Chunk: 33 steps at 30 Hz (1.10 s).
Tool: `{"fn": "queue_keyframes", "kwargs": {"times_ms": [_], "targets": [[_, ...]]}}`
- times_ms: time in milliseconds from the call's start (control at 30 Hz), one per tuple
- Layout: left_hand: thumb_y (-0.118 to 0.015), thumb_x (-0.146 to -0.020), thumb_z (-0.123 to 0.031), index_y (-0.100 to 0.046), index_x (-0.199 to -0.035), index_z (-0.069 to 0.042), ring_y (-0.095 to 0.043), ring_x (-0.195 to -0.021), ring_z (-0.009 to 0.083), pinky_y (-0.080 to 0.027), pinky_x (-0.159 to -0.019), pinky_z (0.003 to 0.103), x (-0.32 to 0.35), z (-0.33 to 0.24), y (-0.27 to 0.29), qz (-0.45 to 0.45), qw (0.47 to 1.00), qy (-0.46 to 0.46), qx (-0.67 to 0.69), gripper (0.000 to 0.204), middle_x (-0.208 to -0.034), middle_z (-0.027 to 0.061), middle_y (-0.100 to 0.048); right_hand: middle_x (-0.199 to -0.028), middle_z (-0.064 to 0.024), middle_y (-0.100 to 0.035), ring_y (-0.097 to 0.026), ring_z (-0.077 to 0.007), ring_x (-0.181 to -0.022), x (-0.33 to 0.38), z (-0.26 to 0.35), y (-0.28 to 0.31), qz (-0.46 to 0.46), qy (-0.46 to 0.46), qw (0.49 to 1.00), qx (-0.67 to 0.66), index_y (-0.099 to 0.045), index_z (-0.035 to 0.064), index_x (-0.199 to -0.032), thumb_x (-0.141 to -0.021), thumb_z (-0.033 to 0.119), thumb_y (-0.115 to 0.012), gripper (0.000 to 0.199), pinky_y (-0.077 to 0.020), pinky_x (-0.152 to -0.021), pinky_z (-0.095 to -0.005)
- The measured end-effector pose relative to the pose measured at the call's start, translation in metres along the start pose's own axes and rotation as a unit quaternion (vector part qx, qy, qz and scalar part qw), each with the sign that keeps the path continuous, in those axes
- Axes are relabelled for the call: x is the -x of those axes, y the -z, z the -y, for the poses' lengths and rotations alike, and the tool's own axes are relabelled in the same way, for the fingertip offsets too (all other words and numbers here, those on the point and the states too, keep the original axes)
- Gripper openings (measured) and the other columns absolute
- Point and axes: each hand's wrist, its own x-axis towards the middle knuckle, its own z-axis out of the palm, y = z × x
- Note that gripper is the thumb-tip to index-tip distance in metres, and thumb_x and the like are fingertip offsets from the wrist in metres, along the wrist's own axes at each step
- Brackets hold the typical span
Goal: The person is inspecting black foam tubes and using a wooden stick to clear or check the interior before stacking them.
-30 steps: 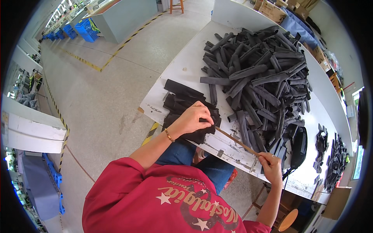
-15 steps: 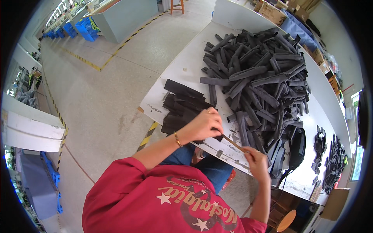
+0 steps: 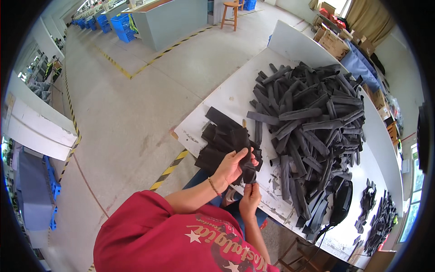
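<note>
My left hand (image 3: 230, 168) is closed around a black fabric strip (image 3: 241, 138), thumb on top and fingers curled beneath. My right hand (image 3: 250, 200) pinches at the strip's near end; whether its fingers also hold a stick there is hidden. A small tan tip (image 3: 244, 123) shows just past the strip's far end, perhaps the end of the thin stick seen earlier. Under and beside the left hand lies a stack of flat black fabric strips (image 3: 209, 157) at the table's left corner.
A large heap of dark grey fabric tubes (image 3: 312, 118) covers the middle of the white table (image 3: 199, 119). A black rounded case (image 3: 342, 204) with a cord lies near the front edge. Smaller black scraps (image 3: 383, 222) are farther right. A raised panel borders the back.
My hands have come closer together, the right one moving left. A black strip now stands between them where the thin brown stick showed. The view has shifted too.
</note>
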Motion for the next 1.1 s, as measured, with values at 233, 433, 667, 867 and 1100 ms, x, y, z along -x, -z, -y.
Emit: {"fn": "queue_keyframes", "kwargs": {"times_ms": [233,433,667,867,1100], "targets": [[-0.065,-0.089,-0.018,-0.062,-0.100,0.002,-0.063,-0.073,0.0207,-0.054,-0.077,0.037,0.001,0.006,-0.006,-0.013,0.999,0.007,0.036,0.023,-0.079,0.0087,-0.064,-0.066,-0.0166,-0.052,-0.052,-0.0241,-0.058,0.026,-0.014,-0.023,-0.059,0.059,0.994,0.072,-0.049,-0.0003,-0.091,-0.095,0.012,-0.047,0.014,-0.0394,-0.053,-0.0371],[-0.065,-0.089,-0.021,-0.061,-0.099,0.000,-0.060,-0.061,0.0153,-0.055,-0.066,0.036,0.005,0.001,-0.017,-0.066,0.997,0.016,-0.043,0.023,-0.075,0.0069,-0.061,-0.065,-0.0134,-0.052,-0.054,-0.0226,-0.055,0.041,-0.015,-0.016,-0.014,0.024,0.999,0.031,-0.052,-0.0008,-0.096,-0.096,0.010,-0.045,0.013,-0.0427,-0.053,-0.0348],[-0.067,-0.087,-0.020,-0.063,-0.088,0.000,-0.049,-0.045,0.0096,-0.041,-0.042,0.025,-0.009,-0.015,-0.013,-0.126,0.988,-0.048,-0.078,0.020,-0.063,0.0054,-0.057,-0.061,-0.0044,-0.049,-0.048,-0.0107,-0.055,0.067,-0.026,0.017,0.135,-0.045,0.989,0.036,-0.054,0.0005,-0.102,-0.098,0.010,-0.045,0.014,-0.0413,-0.051,-0.0270],[-0.067,-0.087,-0.020,-0.062,-0.083,0.000,-0.050,-0.043,0.0113,-0.038,-0.039,0.024,-0.017,-0.003,-0.006,-0.084,0.991,-0.028,-0.103,0.021,-0.062,0.0074,-0.058,-0.059,-0.0072,-0.049,-0.050,-0.0133,-0.053,0.074,0.001,0.061,0.168,-0.095,0.979,0.069,-0.056,0.0022,-0.100,-0.098,0.014,-0.045,0.016,-0.0420,-0.051,-0.0295],[-0.053,-0.093,-0.043,-0.050,-0.112,0.000,-0.066,-0.077,0.0258,-0.057,-0.065,0.042,-0.006,-0.019,-0.023,0.024,0.998,0.052,-0.011,0.047,-0.094,0.0154,-0.063,-0.058,0.0040,-0.038,-0.031,-0.0039,-0.046,0.055,0.019,0.040,0.146,-0.177,0.969,-0.093,-0.051,0.0025,-0.100,-0.101,0.016,-0.041,0.017,-0.0246,-0.041,-0.0202]]}}
